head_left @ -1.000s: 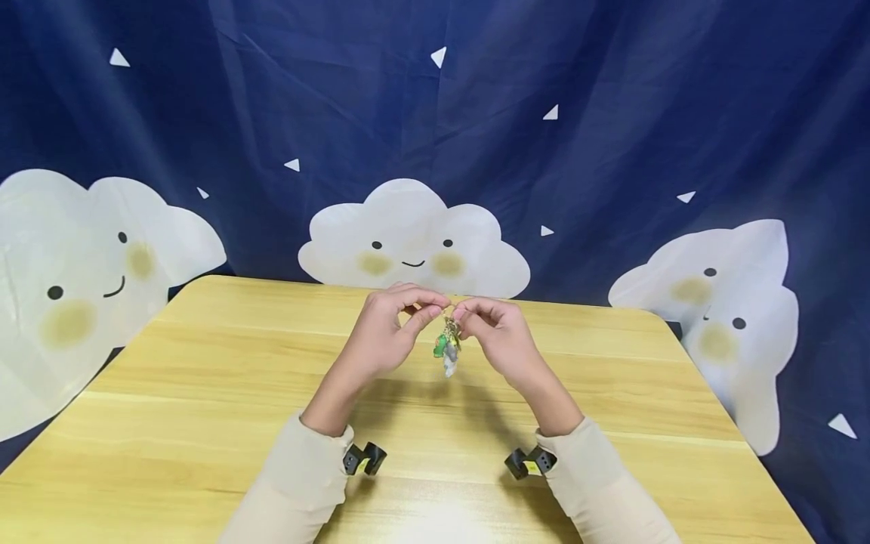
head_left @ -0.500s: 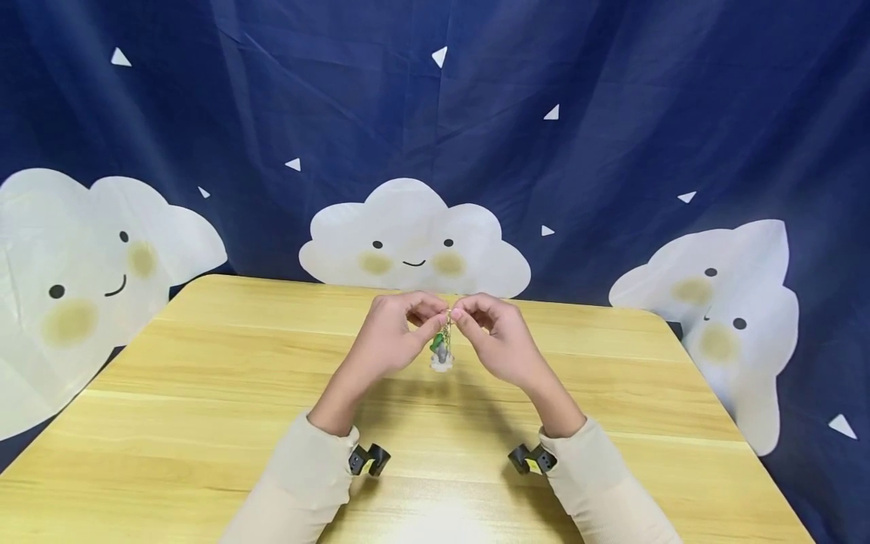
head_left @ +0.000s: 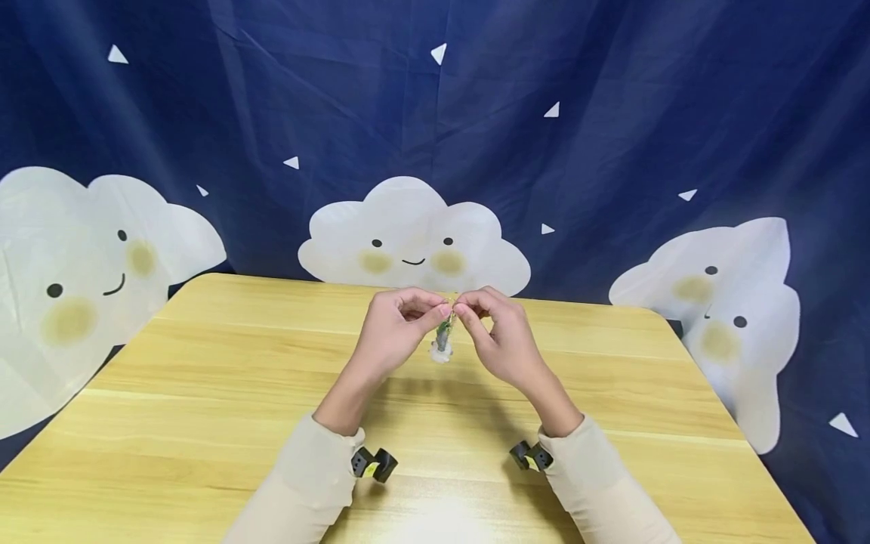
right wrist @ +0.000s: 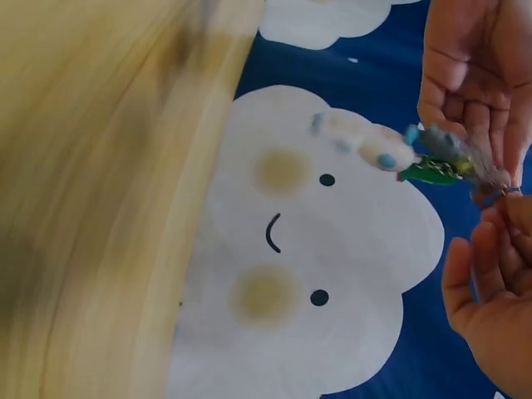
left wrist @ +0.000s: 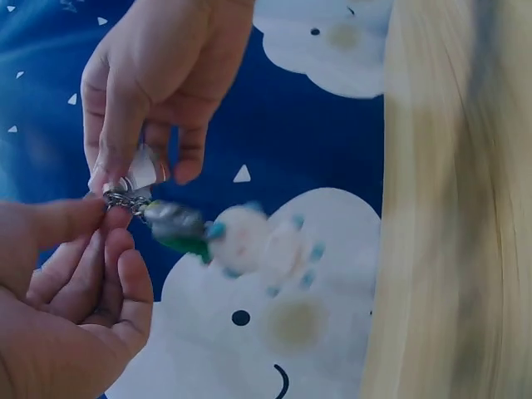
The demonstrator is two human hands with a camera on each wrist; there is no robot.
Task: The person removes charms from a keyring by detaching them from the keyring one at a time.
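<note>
Both hands meet at a keychain above the table in the head view. My left hand and my right hand pinch its metal links between thumb and fingertips. From the links dangle a grey charm, a green charm and a pale, rounded charm with small blue spots. A white piece shows under the right hand's fingers in the left wrist view. Fingertips hide part of the ring at the top.
A light wooden table spreads beneath the forearms. Behind it hangs a dark blue curtain with smiling white clouds and small triangles. Black wrist cameras are strapped over the beige sleeves.
The charms have swung and turned, and now hang a little higher between the hands. The green charm shows less than before. Both hands stay close together, fingertips shifting slightly on the links.
</note>
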